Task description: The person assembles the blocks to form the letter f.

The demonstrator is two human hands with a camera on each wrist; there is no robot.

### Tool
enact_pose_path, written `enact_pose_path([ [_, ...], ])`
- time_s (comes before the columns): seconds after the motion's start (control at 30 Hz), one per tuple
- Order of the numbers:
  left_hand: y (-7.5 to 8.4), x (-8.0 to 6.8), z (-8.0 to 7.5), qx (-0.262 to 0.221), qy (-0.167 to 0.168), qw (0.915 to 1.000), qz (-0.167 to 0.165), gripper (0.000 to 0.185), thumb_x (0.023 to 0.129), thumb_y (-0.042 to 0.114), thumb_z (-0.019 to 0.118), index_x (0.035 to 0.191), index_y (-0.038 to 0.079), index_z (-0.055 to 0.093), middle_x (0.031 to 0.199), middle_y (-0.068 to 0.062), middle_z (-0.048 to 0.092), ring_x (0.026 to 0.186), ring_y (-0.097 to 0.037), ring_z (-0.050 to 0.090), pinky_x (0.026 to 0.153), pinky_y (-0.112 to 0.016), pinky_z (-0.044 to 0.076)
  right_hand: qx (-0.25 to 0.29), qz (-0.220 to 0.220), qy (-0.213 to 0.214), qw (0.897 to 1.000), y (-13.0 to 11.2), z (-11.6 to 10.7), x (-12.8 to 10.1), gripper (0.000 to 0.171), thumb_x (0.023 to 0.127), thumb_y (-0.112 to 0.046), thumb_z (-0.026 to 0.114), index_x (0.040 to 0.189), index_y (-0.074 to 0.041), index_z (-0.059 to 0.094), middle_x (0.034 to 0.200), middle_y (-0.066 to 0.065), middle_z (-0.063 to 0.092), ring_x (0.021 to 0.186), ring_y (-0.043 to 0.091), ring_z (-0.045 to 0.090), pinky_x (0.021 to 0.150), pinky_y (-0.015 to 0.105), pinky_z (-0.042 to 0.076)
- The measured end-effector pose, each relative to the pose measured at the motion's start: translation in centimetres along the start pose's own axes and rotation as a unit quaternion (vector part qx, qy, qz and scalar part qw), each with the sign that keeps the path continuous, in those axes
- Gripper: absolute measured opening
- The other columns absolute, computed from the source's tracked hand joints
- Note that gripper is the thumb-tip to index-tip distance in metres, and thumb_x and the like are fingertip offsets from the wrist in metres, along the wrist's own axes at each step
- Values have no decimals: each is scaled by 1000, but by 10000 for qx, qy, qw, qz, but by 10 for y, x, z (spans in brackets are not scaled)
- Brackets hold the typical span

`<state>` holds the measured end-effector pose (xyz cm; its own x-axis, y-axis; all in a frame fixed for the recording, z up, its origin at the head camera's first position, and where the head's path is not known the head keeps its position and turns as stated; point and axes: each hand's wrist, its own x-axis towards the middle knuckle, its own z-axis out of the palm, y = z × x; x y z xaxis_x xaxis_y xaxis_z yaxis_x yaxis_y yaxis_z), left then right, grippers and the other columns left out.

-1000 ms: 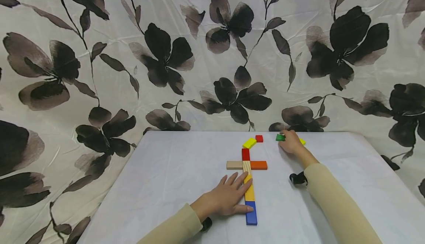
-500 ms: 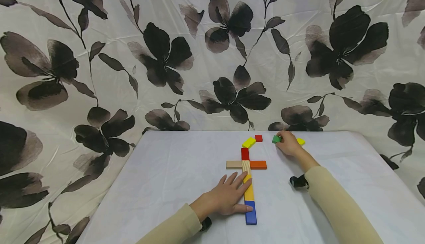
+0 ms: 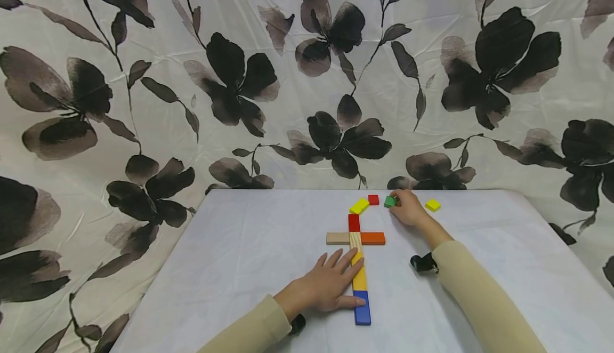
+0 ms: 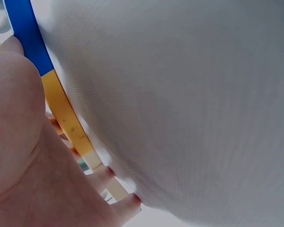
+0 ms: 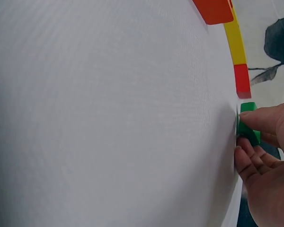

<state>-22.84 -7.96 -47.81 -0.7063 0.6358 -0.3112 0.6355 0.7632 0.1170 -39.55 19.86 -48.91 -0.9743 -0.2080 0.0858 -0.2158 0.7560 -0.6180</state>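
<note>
A line of flat blocks lies on the white table (image 3: 240, 257): blue (image 3: 363, 314), yellow-orange (image 3: 360, 277), a natural strip (image 3: 355, 241) and red (image 3: 354, 223). A natural block (image 3: 338, 238) and an orange block (image 3: 373, 238) form a crossbar. My left hand (image 3: 336, 281) lies flat with straight fingers against the yellow-orange block (image 4: 68, 120) and thumb by the blue block (image 4: 26, 33). My right hand (image 3: 406, 209) pinches a small green block (image 3: 389, 201) on the table at the far edge, beside a small red block (image 3: 373, 199). The right wrist view shows fingers on the green block (image 5: 248, 125).
A yellow block (image 3: 360, 206) lies tilted above the red one, and a small yellow square (image 3: 433, 205) sits to the right of my right hand. A floral curtain (image 3: 307, 75) hangs close behind the table's far edge.
My right hand has slid the green block leftward toward the small red block, uncovering the small yellow square. The left hand has not moved.
</note>
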Motion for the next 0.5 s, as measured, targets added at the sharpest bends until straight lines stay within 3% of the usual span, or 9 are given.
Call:
enact_pose_path([
  [0.5, 1, 0, -1, 39, -25, 10000, -66, 92, 94, 81, 35, 166, 29, 13, 173, 1, 3, 157, -32, 15, 120, -62, 25, 37, 142, -81, 9999, -3, 9, 9, 36, 97, -3, 64, 129, 11, 57, 116, 25, 57, 100, 35, 53, 100, 51, 50],
])
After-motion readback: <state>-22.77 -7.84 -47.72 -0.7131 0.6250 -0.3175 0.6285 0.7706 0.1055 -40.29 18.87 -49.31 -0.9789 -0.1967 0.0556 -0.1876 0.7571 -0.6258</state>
